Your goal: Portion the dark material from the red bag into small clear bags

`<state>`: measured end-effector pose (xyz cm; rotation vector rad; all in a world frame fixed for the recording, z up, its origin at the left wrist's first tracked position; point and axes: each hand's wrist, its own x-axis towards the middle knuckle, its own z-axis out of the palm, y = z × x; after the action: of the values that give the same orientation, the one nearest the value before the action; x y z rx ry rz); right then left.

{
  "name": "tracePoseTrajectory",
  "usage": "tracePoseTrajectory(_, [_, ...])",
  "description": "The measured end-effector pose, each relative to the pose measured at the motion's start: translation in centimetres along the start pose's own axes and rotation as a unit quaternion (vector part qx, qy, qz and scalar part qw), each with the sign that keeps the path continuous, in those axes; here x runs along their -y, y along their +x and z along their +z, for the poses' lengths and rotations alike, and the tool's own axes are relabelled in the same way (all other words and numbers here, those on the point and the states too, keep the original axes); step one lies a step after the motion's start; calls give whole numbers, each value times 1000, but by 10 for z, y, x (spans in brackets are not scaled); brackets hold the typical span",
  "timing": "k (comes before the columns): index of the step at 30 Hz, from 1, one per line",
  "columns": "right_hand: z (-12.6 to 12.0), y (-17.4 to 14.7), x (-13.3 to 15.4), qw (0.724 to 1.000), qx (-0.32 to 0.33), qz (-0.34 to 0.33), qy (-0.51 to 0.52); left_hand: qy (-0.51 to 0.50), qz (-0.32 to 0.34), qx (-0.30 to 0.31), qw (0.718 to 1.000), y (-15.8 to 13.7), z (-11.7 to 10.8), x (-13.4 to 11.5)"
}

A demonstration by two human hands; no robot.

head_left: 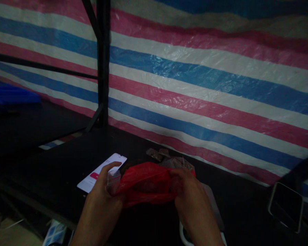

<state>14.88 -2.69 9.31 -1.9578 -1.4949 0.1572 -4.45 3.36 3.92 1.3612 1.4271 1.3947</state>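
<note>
A thin red plastic bag (146,181) is stretched between my two hands, its mouth spread and facing up. My left hand (102,201) grips the bag's left edge, with a small clear plastic packet (113,181) also at its fingers. On the other side, my right hand (192,201) is closed on the right edge, its fingertips partly hidden by the red plastic. What lies inside the bag is too dark to make out. Just behind it are several small clear bags with brownish contents (178,162).
A lit white phone screen (102,172) lies left of the bag on the black table (97,140). Partly under my right arm is a white-edged object (213,201). A dark-screened device (286,206) stands at right. Behind are a black post (103,68) and striped sheeting (207,85); a blue tray (14,94) is far left.
</note>
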Motion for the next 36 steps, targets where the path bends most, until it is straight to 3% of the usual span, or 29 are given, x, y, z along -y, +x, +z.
tracePoseTrajectory(5, [-7, 2, 9, 989, -93, -109, 21, 33, -2, 2, 999, -9, 7, 6])
tracePoseTrajectory(8, [-6, 4, 11, 982, -105, -159, -7, -3, -3, 13, 1000, -10, 14, 10])
tracePoseTrajectory(13, [7, 8, 8, 982, -78, -175, -1, -79, -70, 46, 993, -5, 18, 19])
tracePoseTrajectory(16, [12, 7, 14, 981, -54, -183, 35, -64, -81, 59, 993, -2, 17, 20])
tracePoseTrajectory(20, [4, 2, 27, 974, -109, -195, 30, -33, -74, 48, 996, -1, 18, 16])
tracePoseTrajectory(22, [1, 1, 30, 973, -96, -204, 40, -22, -73, 45, 996, 0, 20, 13])
tracePoseTrajectory(27, [26, 7, 19, 989, 27, -135, 60, 1, -83, 61, 995, 4, 23, 13])
tracePoseTrajectory(32, [55, 18, 0, 999, 17, -51, 0, -18, -109, 69, 992, 7, 23, 18])
tracePoseTrajectory(36, [48, 21, -15, 997, -18, -58, -36, -10, -87, 52, 995, 8, 23, 20])
